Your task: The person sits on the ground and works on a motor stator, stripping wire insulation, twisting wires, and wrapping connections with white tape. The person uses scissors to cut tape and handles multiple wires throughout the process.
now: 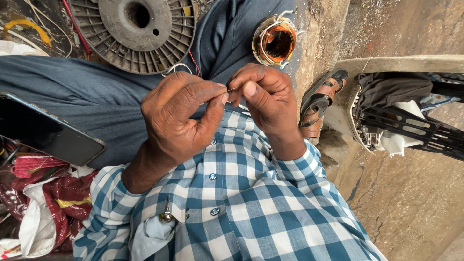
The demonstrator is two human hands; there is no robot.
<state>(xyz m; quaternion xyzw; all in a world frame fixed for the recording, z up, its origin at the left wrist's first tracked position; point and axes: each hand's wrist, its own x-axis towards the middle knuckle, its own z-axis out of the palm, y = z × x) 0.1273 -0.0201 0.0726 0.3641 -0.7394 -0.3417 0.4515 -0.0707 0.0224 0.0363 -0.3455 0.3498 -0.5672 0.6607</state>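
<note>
Thin wire point(231, 89) runs between your two pinching hands: your left hand point(181, 118) grips one end, your right hand point(263, 96) the other, just above your checked shirt point(241, 193).

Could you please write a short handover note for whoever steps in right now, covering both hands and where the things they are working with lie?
Left hand: fingertips pinched shut on a thin wire, above the lap.
Right hand: thumb and fingers pinched on the same wire, close against the left fingertips.
Nearby: a motor stator with copper windings rests by the knee; an empty grey wire spool lies beyond the legs; a dark phone sits on the thigh.
Done: the wire is gripped between both hands.
Left: the pictures do not show the wire joined to the stator; its far end is too fine to trace.
</note>
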